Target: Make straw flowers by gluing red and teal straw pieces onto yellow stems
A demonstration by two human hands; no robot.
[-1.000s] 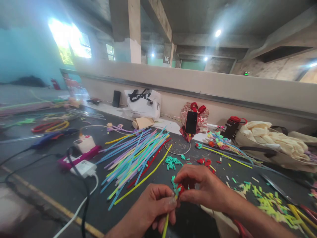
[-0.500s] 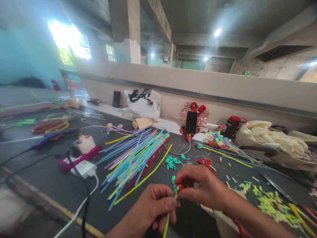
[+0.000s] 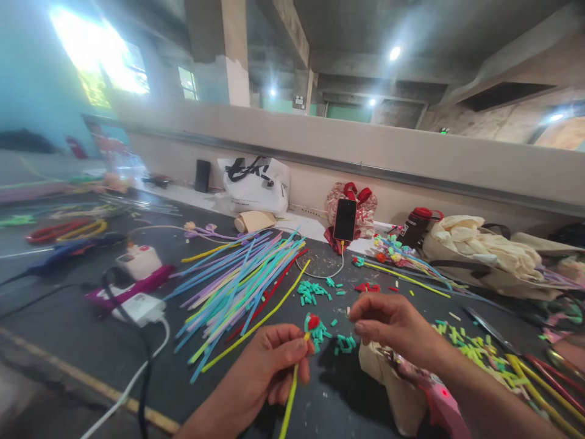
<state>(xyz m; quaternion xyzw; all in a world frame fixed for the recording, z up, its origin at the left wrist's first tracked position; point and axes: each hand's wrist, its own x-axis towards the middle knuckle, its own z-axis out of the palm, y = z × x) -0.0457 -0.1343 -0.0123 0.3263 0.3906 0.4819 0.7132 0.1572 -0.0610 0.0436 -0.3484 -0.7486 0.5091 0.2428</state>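
Note:
My left hand (image 3: 278, 363) pinches a yellow fuzzy craft stem (image 3: 289, 399) near its upper end. On the tip sits a small red and teal flower head (image 3: 312, 322), just above the finger and thumb. My right hand (image 3: 388, 323) hovers to the right, apart from the flower, its fingers bent and thumb slightly parted from the index, with nothing visible between them. Below that wrist lies a pink glue gun (image 3: 441, 393) with a red light, partly hidden by the forearm, beside a cream-coloured block (image 3: 377, 366). Short teal pieces (image 3: 345, 344) are scattered by both hands.
A bundle of coloured fuzzy stems (image 3: 247, 286) lies to the left, near a purple power strip (image 3: 132, 292) with cables. A phone (image 3: 345, 219) leans on a patterned bag behind. Yellow-green cuttings (image 3: 479, 353) and scissors (image 3: 491, 329) are at right.
My right hand has drawn away from the flower head to the right. The left hand still holds the stem, and the red part now shows plainly. The view has shifted slightly right.

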